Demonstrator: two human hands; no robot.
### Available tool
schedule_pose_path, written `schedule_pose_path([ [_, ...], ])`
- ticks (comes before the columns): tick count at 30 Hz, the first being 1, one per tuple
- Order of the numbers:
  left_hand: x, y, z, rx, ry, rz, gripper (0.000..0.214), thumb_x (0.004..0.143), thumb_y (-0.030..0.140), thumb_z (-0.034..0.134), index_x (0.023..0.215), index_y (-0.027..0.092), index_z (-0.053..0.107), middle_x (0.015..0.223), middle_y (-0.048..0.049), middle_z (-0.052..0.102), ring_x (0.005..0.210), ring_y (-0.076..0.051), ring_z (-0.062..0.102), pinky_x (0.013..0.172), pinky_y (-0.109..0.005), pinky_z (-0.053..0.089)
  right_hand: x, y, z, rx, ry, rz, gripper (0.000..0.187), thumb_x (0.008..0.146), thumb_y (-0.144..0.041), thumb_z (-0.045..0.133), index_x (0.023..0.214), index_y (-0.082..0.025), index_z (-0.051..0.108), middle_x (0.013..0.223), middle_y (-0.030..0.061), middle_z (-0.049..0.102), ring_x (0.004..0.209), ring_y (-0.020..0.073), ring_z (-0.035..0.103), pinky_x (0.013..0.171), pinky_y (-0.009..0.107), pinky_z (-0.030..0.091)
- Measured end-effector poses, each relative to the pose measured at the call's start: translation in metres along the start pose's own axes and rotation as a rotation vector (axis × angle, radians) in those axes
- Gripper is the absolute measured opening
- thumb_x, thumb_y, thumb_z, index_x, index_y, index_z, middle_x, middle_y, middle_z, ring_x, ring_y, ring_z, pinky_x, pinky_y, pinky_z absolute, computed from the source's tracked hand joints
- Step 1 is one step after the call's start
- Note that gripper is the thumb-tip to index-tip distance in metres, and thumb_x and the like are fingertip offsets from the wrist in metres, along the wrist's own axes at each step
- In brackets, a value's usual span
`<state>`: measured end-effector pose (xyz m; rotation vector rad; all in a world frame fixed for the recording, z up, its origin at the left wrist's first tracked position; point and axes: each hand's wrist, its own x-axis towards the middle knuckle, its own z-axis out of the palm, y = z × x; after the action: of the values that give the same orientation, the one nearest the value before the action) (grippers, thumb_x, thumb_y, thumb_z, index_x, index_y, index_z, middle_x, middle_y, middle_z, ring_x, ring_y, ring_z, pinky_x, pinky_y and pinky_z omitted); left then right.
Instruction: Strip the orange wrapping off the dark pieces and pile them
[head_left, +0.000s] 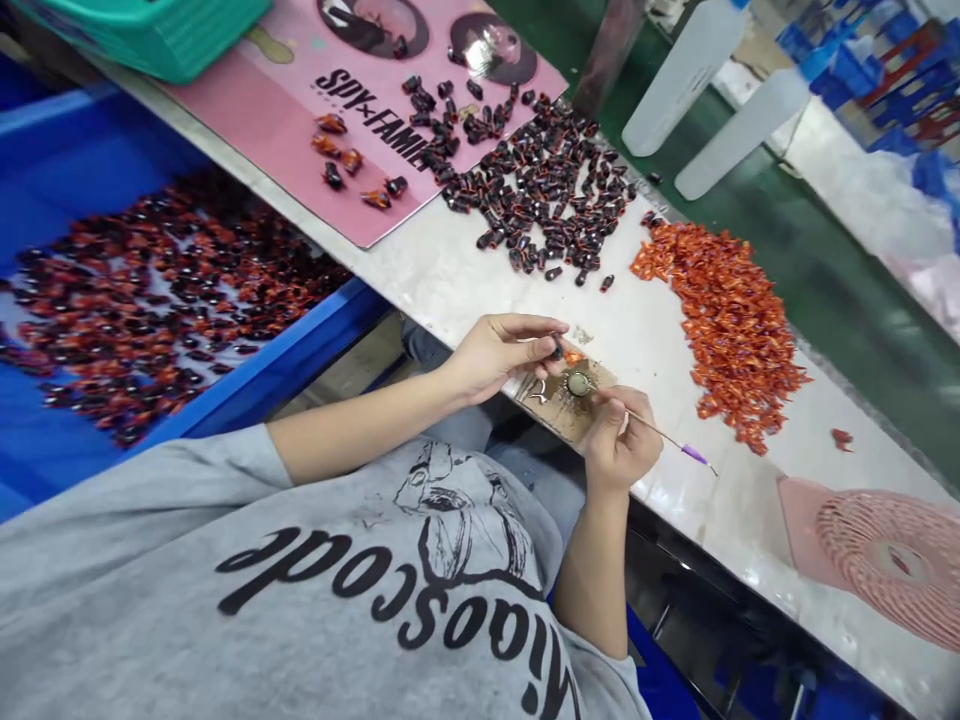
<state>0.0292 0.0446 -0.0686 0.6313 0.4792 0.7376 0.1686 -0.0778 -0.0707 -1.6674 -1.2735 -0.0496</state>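
Head view: above a cardboard scrap (544, 405) on the worktop (442, 270), our left hand (499, 358) closes its fingers on a small dark piece (556, 348), and our right hand (619, 440) grips a purple-tipped stick (664, 433).

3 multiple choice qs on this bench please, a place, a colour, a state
1. Where is the orange heap?
A white bench top
B blue crate
C pink mat

2. Tip colour of the thin stick in the right hand?
A green
B red
C purple

3. Left hand?
A lying open
B pinching a small dark piece
C holding the stick

1 A, it lies directly on the bench top.
2 C, purple shows at the far end.
3 B, it is closed on the piece.
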Motion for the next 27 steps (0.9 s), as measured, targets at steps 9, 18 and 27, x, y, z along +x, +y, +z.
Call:
schedule_pose_path([
  [9, 0.005, -0.004, -0.01, 0.103, -0.079, -0.016, 0.042, 0.06, 0.037, 0.095, 0.095, 0.018, 0.081, 0.092, -0.0062, 0.08, 0.074, -0.015, 0.075, 0.083, -0.033, 0.062, 0.003, -0.006, 0.003, 0.005, 0.049, -0.005, 0.032, 0.101, -0.039, 0.049, 0.084, -0.02, 0.069, 0.073, 0.0013, 0.068, 0.073, 0.0158, 0.067, 0.074, 0.033, 0.051],
  [18, 0.005, -0.003, -0.005, 0.168, -0.096, 0.027, 0.039, 0.055, 0.039, 0.096, 0.085, 0.017, 0.081, 0.087, -0.0046, 0.08, 0.07, -0.015, 0.075, 0.071, -0.028, 0.062, 0.008, -0.028, 0.018, 0.242, 0.199, -0.083, 0.022, 0.1, -0.032, 0.055, 0.093, -0.019, 0.071, 0.073, 0.0003, 0.068, 0.071, 0.0156, 0.069, 0.071, 0.034, 0.055],
  [27, 0.004, -0.003, -0.006, 0.213, -0.086, 0.053, 0.043, 0.055, 0.043, 0.095, 0.087, 0.018, 0.081, 0.089, -0.0052, 0.08, 0.074, -0.016, 0.075, 0.076, -0.029, 0.062, 0.007, -0.025, 0.024, 0.249, 0.147, -0.108, 0.022, 0.1, -0.031, 0.053, 0.094, -0.02, 0.07, 0.075, 0.0004, 0.068, 0.075, 0.0159, 0.069, 0.074, 0.036, 0.057],
])
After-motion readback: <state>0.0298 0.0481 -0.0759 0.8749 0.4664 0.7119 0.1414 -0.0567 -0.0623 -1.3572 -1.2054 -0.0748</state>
